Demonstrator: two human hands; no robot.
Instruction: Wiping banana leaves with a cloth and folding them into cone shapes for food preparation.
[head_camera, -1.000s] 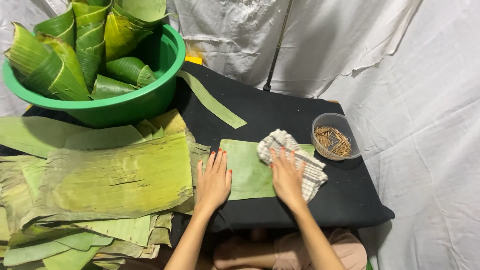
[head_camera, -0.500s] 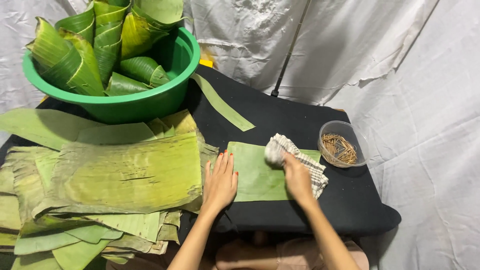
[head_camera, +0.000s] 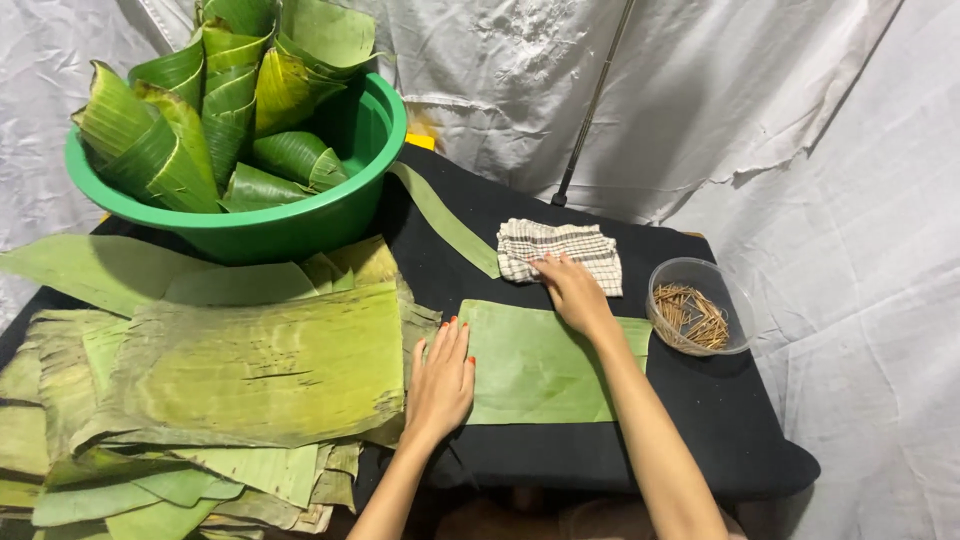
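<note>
Already a green plastic basin (head_camera: 300, 225) holds many folded leaf cones, while one flat rectangular banana-leaf piece (head_camera: 535, 365) lies unfolded on the black table, the left hand (head_camera: 440, 375) open flat at its edge, the right hand (head_camera: 572, 292) open, fingertips touching the checked cloth (head_camera: 570, 250), gripping nothing.

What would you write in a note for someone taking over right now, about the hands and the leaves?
Left hand: open, flat on the left edge of the cut leaf, beside the leaf stack.
Right hand: open, fingertips on the checked cloth, which lies behind the cut leaf.
Things: the cut leaf lies flat on the black table. A clear bowl of sticks sits to its right. A leaf strip lies by the green tub, which holds folded leaf cones.
Done: one leaf laid out, several cones in the tub.
Left: this leaf is not yet folded or pinned; many leaves remain stacked.
</note>
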